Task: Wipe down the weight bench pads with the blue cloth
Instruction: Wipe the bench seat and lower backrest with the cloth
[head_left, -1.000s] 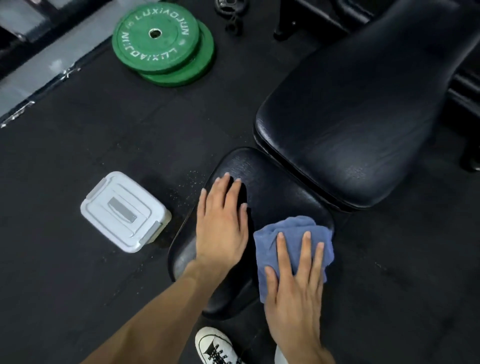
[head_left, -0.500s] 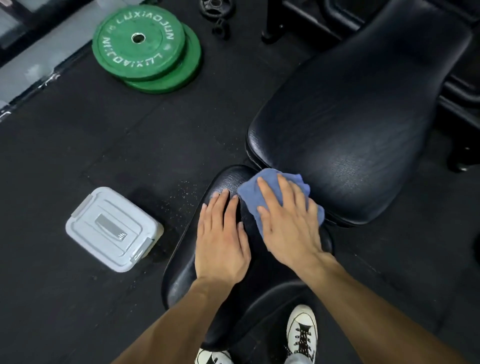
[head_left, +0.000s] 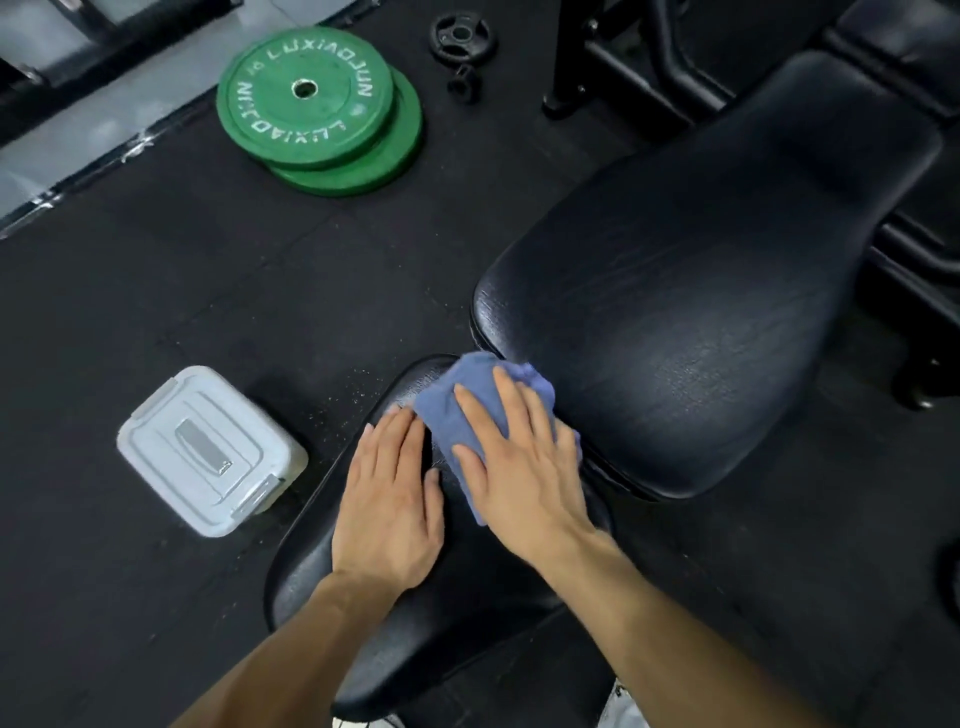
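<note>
- Blue cloth (head_left: 470, 402) lies bunched at the far end of the seat pad (head_left: 415, 597), its far fold touching the near edge of the back pad (head_left: 691, 312), right at the gap between the two pads.
- Right hand (head_left: 524, 467) presses the cloth from above; its fingers (head_left: 475, 410) are spread wide and straight, pinning the cloth flat, not gripping it.
- Left hand (head_left: 387, 512) rests palm down on the bare vinyl of the seat pad, just beside the cloth on the pad's left side, fingers straight and close together, holding nothing.
- Step in hand, as judged: wiping the far end of the seat pad up to the seam.
- Recommendation: keep the palm as well as the fingers loaded, so the bunched cloth does not roll under the hand.
- Recommendation: work overlapping strokes from the seam toward the near edge, then lift the left hand and wipe the patch it covers.
- Recommendation: push a fold into the gap between the pads; dirt likely collects there.
- The back pad shows no cloth contact beyond its near edge; it appears to remain to be done.
- On the floor, left of the bench: a grey lidded box (head_left: 208, 452) and two stacked green weight plates (head_left: 317, 109), both well apart from the work.
</note>
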